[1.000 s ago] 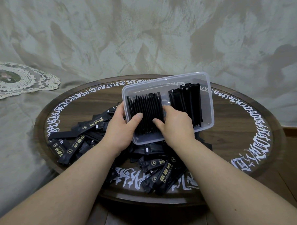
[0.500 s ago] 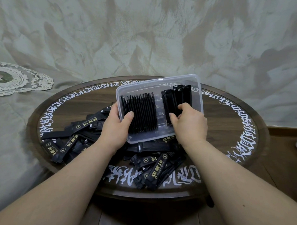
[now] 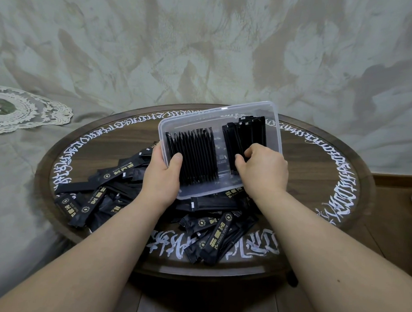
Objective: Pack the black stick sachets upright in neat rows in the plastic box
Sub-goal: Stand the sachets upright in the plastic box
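Note:
A clear plastic box (image 3: 276, 126) is tilted toward me above the round table. Inside, one row of black stick sachets (image 3: 195, 157) stands on edge at the left and a second row (image 3: 248, 134) stands at the right, with a gap between them. My left hand (image 3: 163, 175) grips the box's left rim, thumb inside against the left row. My right hand (image 3: 263, 169) reaches into the box and pinches the near end of the right row with curled fingers. Loose sachets (image 3: 215, 236) lie heaped on the table under and in front of the box.
The round wooden table (image 3: 317, 184) has white script around its rim. More loose sachets (image 3: 90, 193) spread to the left of my left hand. A lace doily (image 3: 20, 107) lies on the grey cloth at far left. A patterned wall rises behind.
My right hand moved from the left row across the gap to the right row and now pinches it. The left hand keeps its hold on the box.

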Tool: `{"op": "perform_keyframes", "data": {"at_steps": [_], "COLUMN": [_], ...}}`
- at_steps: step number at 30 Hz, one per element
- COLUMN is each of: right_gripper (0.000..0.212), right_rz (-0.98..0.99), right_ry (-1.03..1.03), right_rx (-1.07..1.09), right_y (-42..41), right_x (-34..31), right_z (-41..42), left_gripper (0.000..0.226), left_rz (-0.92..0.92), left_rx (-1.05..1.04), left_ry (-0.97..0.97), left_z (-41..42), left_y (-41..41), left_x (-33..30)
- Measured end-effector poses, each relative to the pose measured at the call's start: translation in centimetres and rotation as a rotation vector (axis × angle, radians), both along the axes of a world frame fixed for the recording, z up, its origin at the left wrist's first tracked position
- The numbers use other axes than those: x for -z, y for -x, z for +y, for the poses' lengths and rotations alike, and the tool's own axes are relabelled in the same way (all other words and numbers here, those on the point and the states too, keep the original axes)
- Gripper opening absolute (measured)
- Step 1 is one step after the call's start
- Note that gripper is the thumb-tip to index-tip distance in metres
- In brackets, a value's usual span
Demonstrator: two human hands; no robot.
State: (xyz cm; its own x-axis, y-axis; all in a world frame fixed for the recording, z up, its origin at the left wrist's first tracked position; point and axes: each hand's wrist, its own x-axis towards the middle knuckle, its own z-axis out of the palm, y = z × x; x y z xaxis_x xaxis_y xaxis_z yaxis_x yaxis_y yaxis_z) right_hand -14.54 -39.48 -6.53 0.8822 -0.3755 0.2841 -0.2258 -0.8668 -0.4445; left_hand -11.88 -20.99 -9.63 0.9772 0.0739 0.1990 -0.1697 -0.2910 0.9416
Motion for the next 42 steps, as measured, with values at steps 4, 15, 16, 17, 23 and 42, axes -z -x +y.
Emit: {"op": "perform_keyframes", "data": {"at_steps": [4,15,16,17,23,42], "right_gripper": [0.024,0.031,0.031,0.031,0.034,0.027], "right_rz": [-0.024,0.068,0.066,0.059,0.057,-0.169], "right_ry": [0.012,0.146,0.132,0.117,0.111,-0.081], "right_rx": [-0.065,-0.198,-0.210,-0.216,-0.247,-0.004], "right_y": [0.0,-1.2,-1.3,-1.4,-1.5,1.4], "right_x": [0.0,0.9,1.0,1.0,1.0,-0.9], "right_z": [1.0,2.6,2.7,2.7,2.7,-1.1], "left_gripper": [0.042,0.048,0.048,0.048,0.048,0.051], "left_rz": [-0.013,-0.010,-0.011,-0.009,-0.013,0.010], "left_rx": [-0.003,0.003,0.003,0.001,-0.012,-0.022], "left_ry": [-0.009,-0.010,-0.013,-0.016,-0.024,-0.058], "left_z": [-0.1,0.3,0.3,0.3,0.3,0.1], "left_y": [0.2,0.0,-0.1,-0.1,-0.1,0.5], "left_x": [-0.3,0.0,0.0,0.0,0.1,-0.6]}}
